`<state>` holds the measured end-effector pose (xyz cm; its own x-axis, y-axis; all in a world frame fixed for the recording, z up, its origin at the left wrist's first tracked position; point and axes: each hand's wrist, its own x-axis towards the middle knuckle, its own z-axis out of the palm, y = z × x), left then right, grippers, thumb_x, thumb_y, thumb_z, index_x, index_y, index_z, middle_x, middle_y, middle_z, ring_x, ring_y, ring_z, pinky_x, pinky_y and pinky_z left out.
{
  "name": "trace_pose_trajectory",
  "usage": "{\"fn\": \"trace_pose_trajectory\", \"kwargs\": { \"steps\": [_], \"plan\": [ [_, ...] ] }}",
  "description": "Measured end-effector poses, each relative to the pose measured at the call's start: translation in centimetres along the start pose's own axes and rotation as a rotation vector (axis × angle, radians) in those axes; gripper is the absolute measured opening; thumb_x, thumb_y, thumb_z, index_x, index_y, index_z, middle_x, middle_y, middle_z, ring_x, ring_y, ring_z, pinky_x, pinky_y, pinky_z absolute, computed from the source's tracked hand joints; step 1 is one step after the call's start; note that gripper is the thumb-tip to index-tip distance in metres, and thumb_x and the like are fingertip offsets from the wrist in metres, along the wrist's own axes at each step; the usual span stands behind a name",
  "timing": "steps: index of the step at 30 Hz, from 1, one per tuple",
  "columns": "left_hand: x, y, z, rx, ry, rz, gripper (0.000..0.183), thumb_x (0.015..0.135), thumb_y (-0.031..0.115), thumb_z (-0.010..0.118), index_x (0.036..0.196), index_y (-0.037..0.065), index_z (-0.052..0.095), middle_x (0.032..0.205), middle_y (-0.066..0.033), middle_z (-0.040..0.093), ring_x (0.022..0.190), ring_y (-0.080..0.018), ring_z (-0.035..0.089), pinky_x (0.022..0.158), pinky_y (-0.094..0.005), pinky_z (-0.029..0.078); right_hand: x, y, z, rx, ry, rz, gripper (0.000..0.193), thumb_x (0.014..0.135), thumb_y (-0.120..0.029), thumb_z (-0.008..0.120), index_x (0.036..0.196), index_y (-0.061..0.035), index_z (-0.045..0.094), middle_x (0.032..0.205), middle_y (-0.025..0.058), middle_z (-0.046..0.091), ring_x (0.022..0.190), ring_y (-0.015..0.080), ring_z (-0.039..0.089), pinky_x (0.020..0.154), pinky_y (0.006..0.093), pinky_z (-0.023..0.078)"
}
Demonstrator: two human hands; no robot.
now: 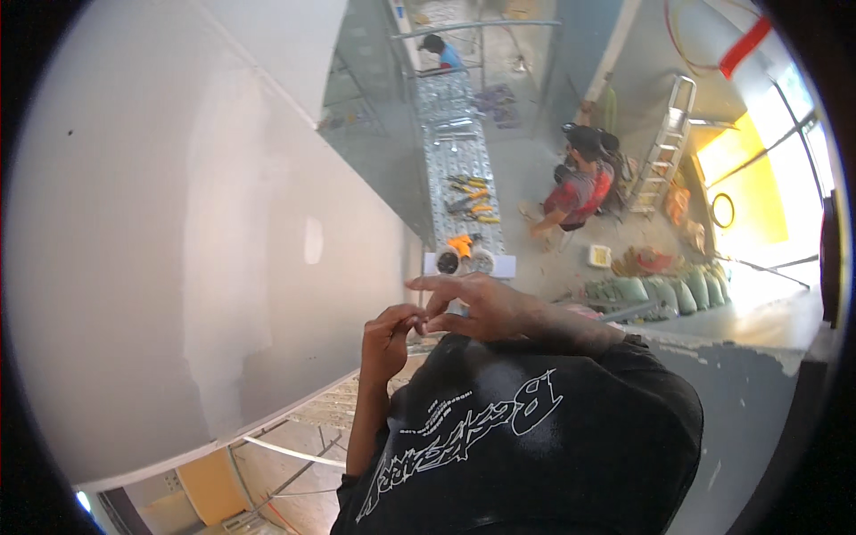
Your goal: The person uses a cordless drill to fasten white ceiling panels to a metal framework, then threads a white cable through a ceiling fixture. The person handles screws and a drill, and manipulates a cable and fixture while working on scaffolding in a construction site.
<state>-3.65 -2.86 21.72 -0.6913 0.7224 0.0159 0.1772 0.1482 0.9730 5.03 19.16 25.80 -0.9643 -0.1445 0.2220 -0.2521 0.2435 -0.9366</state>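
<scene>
In front of my chest my two hands meet at the fingertips. My left hand (390, 337) is closed, thumb and fingers pressed together; whatever they may pinch is too small to make out. From the right comes my right hand (474, 305), its index finger stretched out and the other fingers apart, with the thumb touching or very close to the left fingertips. Just beyond them, on a perforated metal scaffold plank (453, 165), stand a bucket of dark stuff (448, 261) and a pale bucket (482, 260). An orange tool (460, 245) and several yellow-and-black hand tools (473, 200) lie farther along.
A large plastered wall (241, 223) rises close on my left. Below, a person in a red-and-grey shirt (580, 192) is beside the plank, and another person in blue (448, 57) is at its far end. A stepladder (664, 147), green sacks (682, 294) and a pale yellow tub (599, 257) stand right.
</scene>
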Motion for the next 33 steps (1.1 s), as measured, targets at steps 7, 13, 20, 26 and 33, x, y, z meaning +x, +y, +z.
{"fn": "trace_pose_trajectory", "kwargs": {
  "steps": [7,13,20,26,33],
  "plan": [
    [-8.2,5.9,-4.4,-0.317,0.595,0.286,0.018,0.099,0.009,0.058,0.097,-0.007,0.066,0.070,-0.0115,0.060,0.055,-0.0128,0.050,0.050,-0.0283,0.039,5.6,-0.6,1.2,0.117,-0.206,-0.271,0.063,0.092,-0.020,0.077,0.147,-0.0079,0.048,0.085,0.0079,0.068,0.080,0.0218,0.070,0.078,0.0374,0.057],
    [-15.0,12.2,-6.8,-0.197,0.904,0.424,0.019,0.101,0.018,0.056,0.100,0.000,0.064,0.053,0.0036,0.035,0.046,-0.0068,0.027,0.043,-0.0275,0.022,8.9,-1.3,4.9,0.170,-0.266,-0.658,0.064,0.090,-0.024,0.078,0.146,-0.0104,0.050,0.119,0.0168,0.066,0.100,0.0265,0.070,0.083,0.0389,0.060],
    [-13.5,8.7,-3.0,0.708,0.476,-0.465,0.025,0.100,0.011,0.054,0.116,0.011,0.073,0.092,-0.0240,0.072,0.087,-0.0418,0.072,0.068,-0.0427,0.053,10.0,-3.0,7.3,-0.146,-0.063,-1.121,0.048,0.096,-0.028,0.068,0.142,-0.0229,0.056,0.148,0.0145,0.049,0.132,0.0366,0.054,0.106,0.0512,0.047],
    [-14.5,8.9,-2.2,0.618,0.607,-0.434,0.021,0.098,0.013,0.061,0.112,0.004,0.073,0.086,-0.0198,0.073,0.073,-0.0292,0.072,0.066,-0.0374,0.053,8.4,1.9,7.9,-0.430,-0.403,-0.863,0.030,0.091,-0.023,0.066,0.119,-0.0140,0.065,0.102,0.0035,0.065,0.102,0.0236,0.065,0.094,0.0446,0.048],
    [-16.3,9.9,-2.9,0.543,0.722,-0.416,0.022,0.100,0.018,0.064,0.110,0.002,0.076,0.084,-0.0127,0.074,0.077,-0.0199,0.066,0.070,-0.0327,0.053,7.6,2.4,6.5,-0.427,-0.381,-0.700,0.023,0.093,-0.022,0.065,0.112,-0.0107,0.067,0.094,0.0039,0.066,0.091,0.0214,0.066,0.083,0.0389,0.052]
  ]
}}
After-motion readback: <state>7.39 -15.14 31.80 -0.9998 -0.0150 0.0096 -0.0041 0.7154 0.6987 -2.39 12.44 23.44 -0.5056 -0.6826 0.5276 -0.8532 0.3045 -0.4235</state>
